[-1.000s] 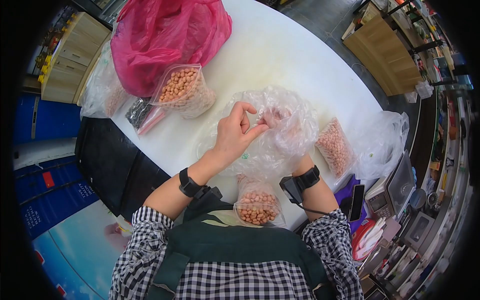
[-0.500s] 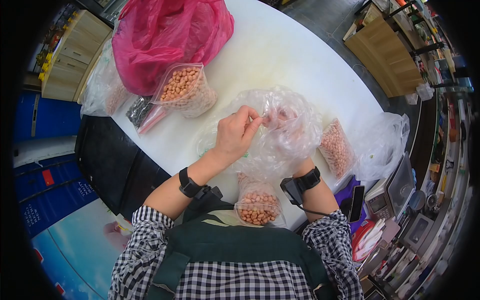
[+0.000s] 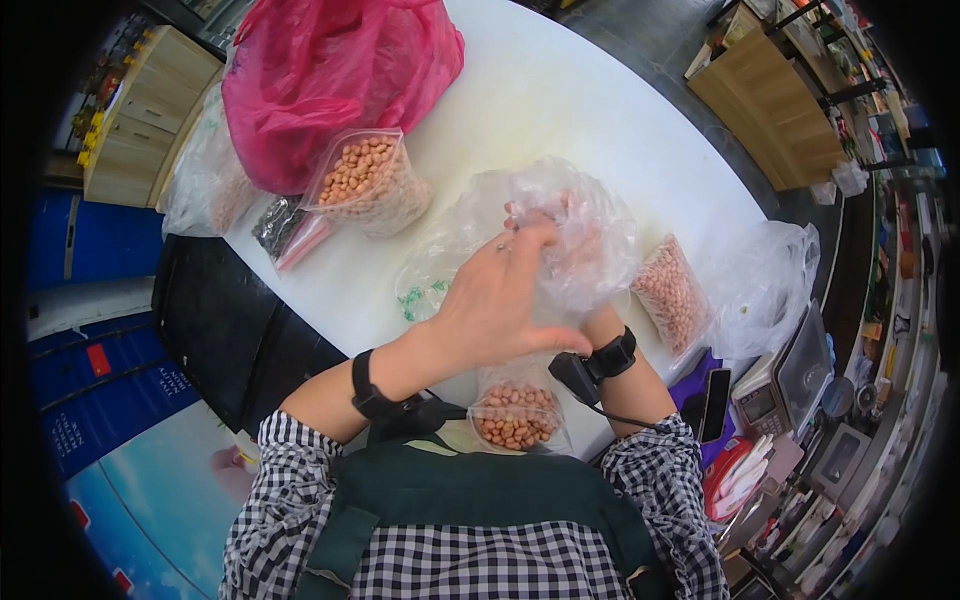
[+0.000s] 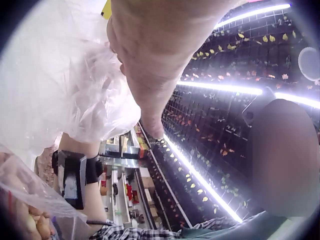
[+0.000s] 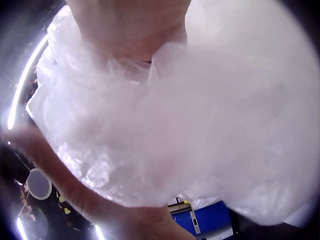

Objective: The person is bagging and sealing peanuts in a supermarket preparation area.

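Observation:
A crumpled clear plastic bag covers my right hand, whose skin shows only dimly through the film. Past the bag's lower edge the right wrist comes out bare. My left hand lies along the bag's left side, fingers extended and thumb spread wide toward the right wrist. In the left wrist view that thumb points down beside the bag. Film fills most of the right wrist view, with the left forearm crossing below. How the right fingers lie under the plastic I cannot tell. Near my body stands an opened bag of peanuts.
Another opened peanut bag stands by a large pink plastic bag at back left. A filled peanut bag lies on the right, beside a loose clear bag. Beyond are a scale and a phone on the white table.
My left hand pinched at the bag near the right fingers; now its fingers are straightened, the thumb spread, and the hand has shifted right over the bag. The right hand stays under the film.

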{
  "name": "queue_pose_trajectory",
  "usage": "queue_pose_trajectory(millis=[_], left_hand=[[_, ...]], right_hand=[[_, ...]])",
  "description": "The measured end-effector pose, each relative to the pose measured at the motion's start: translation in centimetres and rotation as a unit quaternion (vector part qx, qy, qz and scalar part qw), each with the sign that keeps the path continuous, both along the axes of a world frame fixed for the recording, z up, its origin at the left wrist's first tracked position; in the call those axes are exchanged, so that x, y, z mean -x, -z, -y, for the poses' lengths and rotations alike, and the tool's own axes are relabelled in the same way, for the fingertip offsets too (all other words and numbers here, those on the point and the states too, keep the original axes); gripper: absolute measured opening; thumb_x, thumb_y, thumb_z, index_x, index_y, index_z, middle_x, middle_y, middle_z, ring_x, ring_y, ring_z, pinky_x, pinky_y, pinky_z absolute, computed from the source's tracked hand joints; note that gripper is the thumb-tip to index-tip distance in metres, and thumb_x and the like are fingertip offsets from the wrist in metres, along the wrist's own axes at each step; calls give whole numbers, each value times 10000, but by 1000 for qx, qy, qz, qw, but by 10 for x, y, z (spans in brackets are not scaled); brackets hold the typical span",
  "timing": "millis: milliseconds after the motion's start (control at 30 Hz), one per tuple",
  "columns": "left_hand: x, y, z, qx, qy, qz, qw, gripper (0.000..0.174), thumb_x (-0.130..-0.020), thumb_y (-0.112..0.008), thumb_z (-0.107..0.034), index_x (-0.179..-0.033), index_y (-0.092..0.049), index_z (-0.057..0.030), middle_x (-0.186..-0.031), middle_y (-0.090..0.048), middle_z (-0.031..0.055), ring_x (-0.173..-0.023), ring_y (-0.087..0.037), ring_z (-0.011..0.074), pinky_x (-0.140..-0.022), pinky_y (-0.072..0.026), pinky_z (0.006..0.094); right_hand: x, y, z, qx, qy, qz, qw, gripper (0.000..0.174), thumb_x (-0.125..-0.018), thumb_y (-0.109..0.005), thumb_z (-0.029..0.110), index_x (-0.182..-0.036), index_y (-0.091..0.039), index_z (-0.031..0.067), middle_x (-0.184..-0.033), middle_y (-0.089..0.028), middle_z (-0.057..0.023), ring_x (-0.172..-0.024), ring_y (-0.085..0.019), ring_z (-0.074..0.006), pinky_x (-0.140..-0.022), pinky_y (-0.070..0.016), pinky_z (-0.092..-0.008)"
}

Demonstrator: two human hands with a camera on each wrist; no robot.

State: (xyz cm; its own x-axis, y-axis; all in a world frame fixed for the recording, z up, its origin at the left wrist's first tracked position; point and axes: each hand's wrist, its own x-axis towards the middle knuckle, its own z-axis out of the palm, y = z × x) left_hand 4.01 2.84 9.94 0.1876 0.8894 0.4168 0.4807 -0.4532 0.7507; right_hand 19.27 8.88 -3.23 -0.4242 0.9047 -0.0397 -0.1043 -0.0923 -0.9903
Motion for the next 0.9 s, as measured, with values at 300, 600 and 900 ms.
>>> queue_pose_trajectory(millis=[300,600,900], left_hand=[[30,47,-13,310,-55,471,824,311,-1060,-584,-275,-1254,-626,-35,-1120,-715,74,-875,-706,178,-715,-566,319],[89,68,-32,298,-4,570,766,382,-1079,-525,-300,-1343,-567,-28,-1181,-674,84,-1024,-689,159,-823,-589,311],[99,59,-19,308,-77,649,691,409,-1061,-533,-348,-1314,-578,-29,-1184,-673,153,-1030,-697,266,-887,-607,409]], right_hand=[[13,-58,0,128,92,-246,956,377,-1001,-619,155,-1360,-549,66,-1282,-635,-101,-1172,-611,-246,-1011,-505,-411],[2,-67,2,172,12,-288,942,239,-939,-682,-9,-1164,-635,56,-1065,-649,-59,-897,-619,-180,-780,-493,-345],[-5,-81,7,107,54,-92,988,234,-907,-741,0,-1118,-638,-2,-871,-644,-42,-779,-612,-115,-697,-503,-251]])
